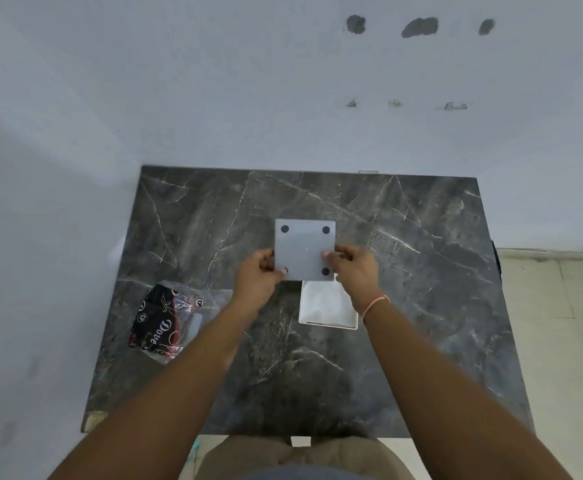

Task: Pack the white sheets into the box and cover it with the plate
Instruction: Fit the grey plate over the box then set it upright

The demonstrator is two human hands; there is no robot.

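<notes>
A flat grey square plate (304, 247) with a dark dot at each corner is held above the table by both hands. My left hand (257, 277) grips its lower left edge and my right hand (354, 268) grips its lower right edge. Just below the plate stands an open white box (328, 308) with white sheets inside; the plate's near edge overlaps the box's far rim and my right wrist hides part of its right side.
The dark marble table (421, 271) stands against a pale wall. A clear plastic bag with a black printed pack (163, 320) lies at the left of the table. A tiled floor shows to the right of the table.
</notes>
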